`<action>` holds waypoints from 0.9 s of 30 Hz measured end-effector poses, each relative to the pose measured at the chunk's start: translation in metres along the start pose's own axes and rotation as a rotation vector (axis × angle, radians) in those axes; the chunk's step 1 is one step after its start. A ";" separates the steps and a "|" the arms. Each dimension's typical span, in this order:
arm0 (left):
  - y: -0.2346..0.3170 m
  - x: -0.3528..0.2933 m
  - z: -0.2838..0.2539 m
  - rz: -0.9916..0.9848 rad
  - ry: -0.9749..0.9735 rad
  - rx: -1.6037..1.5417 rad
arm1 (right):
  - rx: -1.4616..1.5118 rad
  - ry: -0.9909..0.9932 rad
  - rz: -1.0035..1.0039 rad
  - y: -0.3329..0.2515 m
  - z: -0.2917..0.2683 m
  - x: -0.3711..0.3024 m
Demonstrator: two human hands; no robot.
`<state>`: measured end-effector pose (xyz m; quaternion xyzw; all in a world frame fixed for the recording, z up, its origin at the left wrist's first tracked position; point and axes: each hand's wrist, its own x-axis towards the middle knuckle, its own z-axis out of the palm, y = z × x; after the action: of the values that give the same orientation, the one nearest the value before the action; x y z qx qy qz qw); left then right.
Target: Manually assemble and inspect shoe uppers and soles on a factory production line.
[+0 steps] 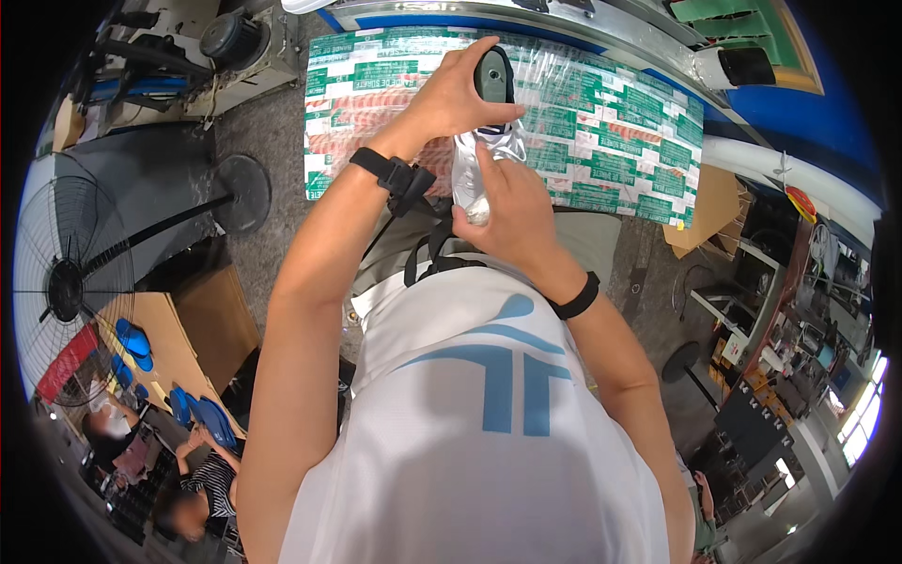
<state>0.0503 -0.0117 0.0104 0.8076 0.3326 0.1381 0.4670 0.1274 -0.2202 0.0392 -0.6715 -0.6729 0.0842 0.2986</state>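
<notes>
A sneaker (467, 177), white to silvery with a dark collar and a grey-green insole, is between my two hands over the table. Its heel points away from me and its toe toward me. My left hand (460, 94) grips it around the heel opening, thumb and fingers on either side of the collar. Farther down, my right hand (515, 205) closes on the toe end, with the index finger stretched along the upper near the laces. Behind the hands lies the tabletop (601, 132), covered in green, white and red printed wrapping. Parts of the sneaker are hidden by my fingers.
A metal-edged blue conveyor or bench (536, 28) runs along the far side. On the left stands a fan (66, 287), beside blue shoes (134, 343) on a cardboard surface. People sit at lower left. A cardboard box (709, 202) and cluttered shelves are at right.
</notes>
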 end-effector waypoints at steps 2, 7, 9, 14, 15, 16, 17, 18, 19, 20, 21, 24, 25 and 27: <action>-0.002 0.000 0.000 -0.030 0.004 0.013 | 0.006 -0.044 0.002 0.001 -0.001 0.000; -0.005 0.003 0.004 0.014 0.035 0.031 | 0.038 -0.132 0.006 0.001 -0.011 -0.004; -0.006 0.002 0.005 0.026 0.045 0.041 | 0.079 -0.108 0.012 0.003 -0.011 -0.004; -0.002 0.001 0.001 -0.002 0.014 -0.013 | 0.229 -0.142 0.096 -0.007 -0.012 0.004; -0.003 0.003 0.001 -0.001 0.013 -0.011 | 0.281 -0.180 0.098 -0.011 -0.020 -0.002; -0.006 0.002 0.002 0.010 0.021 -0.008 | 0.283 -0.181 0.099 -0.013 -0.029 -0.014; -0.007 0.004 0.001 0.022 0.034 -0.005 | 0.318 -0.242 0.118 -0.010 -0.042 -0.027; -0.008 0.004 0.000 0.020 0.038 -0.003 | 0.353 -0.303 0.136 -0.006 -0.050 -0.035; -0.005 0.002 0.001 0.023 0.035 0.009 | 0.354 -0.318 0.156 -0.005 -0.056 -0.039; -0.003 0.000 0.002 0.025 0.032 0.021 | 0.353 -0.315 0.161 -0.004 -0.053 -0.038; -0.001 -0.001 0.002 0.028 0.027 0.021 | 0.267 -0.227 0.097 -0.001 -0.046 -0.032; 0.004 0.001 -0.001 -0.015 0.004 0.001 | 0.123 -0.113 0.023 0.007 -0.026 -0.014; 0.004 0.001 0.001 0.011 0.022 -0.004 | 0.068 -0.092 0.016 0.007 -0.020 -0.011; 0.004 0.002 0.004 -0.002 0.028 -0.014 | 0.103 -0.103 0.039 0.003 -0.011 -0.012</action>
<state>0.0553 -0.0148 0.0113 0.8020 0.3391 0.1514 0.4679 0.1348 -0.2346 0.0430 -0.6629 -0.6690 0.1591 0.2960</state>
